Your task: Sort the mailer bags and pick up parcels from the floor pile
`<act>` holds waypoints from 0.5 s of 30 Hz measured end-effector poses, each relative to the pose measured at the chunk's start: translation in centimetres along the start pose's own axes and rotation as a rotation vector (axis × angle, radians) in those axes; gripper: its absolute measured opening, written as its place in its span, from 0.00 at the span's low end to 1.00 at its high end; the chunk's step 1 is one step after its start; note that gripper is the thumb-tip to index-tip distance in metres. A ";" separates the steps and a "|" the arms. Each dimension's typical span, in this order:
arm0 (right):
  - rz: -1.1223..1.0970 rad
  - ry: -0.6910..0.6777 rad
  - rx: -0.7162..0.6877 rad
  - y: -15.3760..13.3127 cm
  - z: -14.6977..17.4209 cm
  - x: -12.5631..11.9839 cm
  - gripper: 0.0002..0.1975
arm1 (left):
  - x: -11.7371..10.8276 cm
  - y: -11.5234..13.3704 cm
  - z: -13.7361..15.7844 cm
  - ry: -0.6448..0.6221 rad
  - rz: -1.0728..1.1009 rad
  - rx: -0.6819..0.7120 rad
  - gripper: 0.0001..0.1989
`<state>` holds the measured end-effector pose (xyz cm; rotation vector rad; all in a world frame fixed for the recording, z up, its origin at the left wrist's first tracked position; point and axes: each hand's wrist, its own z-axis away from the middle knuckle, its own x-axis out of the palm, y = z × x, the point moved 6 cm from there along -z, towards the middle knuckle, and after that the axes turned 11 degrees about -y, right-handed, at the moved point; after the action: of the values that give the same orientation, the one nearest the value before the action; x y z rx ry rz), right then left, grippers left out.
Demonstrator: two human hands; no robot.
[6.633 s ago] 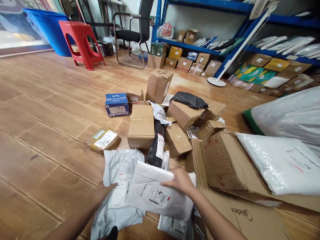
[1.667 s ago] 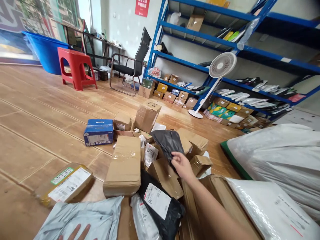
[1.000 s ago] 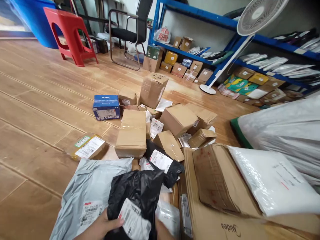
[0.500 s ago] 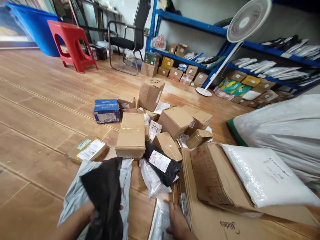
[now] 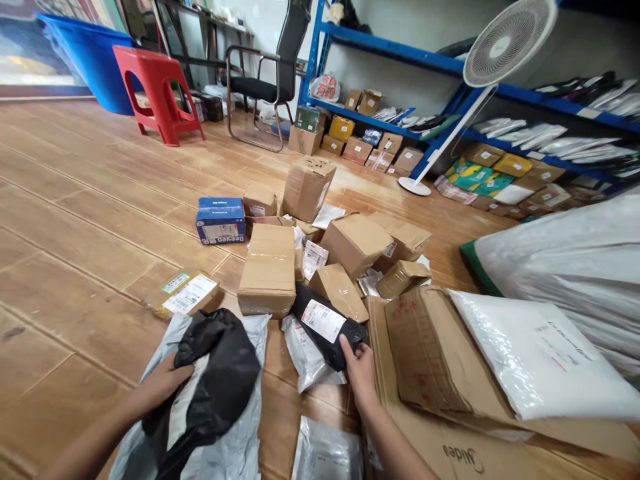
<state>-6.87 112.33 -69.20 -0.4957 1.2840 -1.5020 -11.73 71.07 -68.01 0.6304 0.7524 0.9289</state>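
Note:
My left hand (image 5: 163,383) rests on a crumpled black plastic mailer (image 5: 220,373), pressing it onto a grey mailer (image 5: 235,440) that lies flat on the wooden floor. My right hand (image 5: 357,363) grips the near end of a second black mailer with a white label (image 5: 323,323), which lies among cardboard parcels. A clear-wrapped white packet (image 5: 305,353) sits just left of that hand.
Several taped cardboard boxes (image 5: 270,267) and a blue box (image 5: 220,220) are scattered ahead. Flattened cartons (image 5: 450,393) with a white mailer (image 5: 540,360) lie at right, beside large white sacks (image 5: 565,260). A standing fan (image 5: 505,40), blue shelving, a red stool (image 5: 155,90) and a chair stand behind.
The black mailer has gone down from my left hand's lift onto the grey mailer. My right hand moved up from the floor packet and took hold of the labelled black mailer.

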 end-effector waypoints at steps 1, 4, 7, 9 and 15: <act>-0.001 -0.006 0.034 -0.2 -0.8 0.3 0.39 | -0.2 0.7 -0.2 -0.006 -0.167 0.017 0.14; 0.021 -0.053 0.073 0.2 -2.2 1.1 0.32 | 1.4 2.4 -0.8 -0.105 -0.597 0.030 0.19; -0.005 -0.086 0.091 1.0 -2.0 1.6 0.30 | 2.8 3.3 -1.5 -0.119 -0.821 0.004 0.24; -0.035 -0.091 0.092 0.6 -1.3 1.4 0.31 | 2.8 3.8 -1.9 -0.130 -0.842 0.008 0.26; -0.244 0.180 0.112 -4.8 2.9 -6.0 0.32 | 2.3 5.8 -0.7 -0.232 -0.939 0.157 0.21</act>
<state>-4.44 115.65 -62.11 -0.4649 1.3037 -1.8462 -14.12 75.82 -64.70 0.4293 0.7954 -0.0646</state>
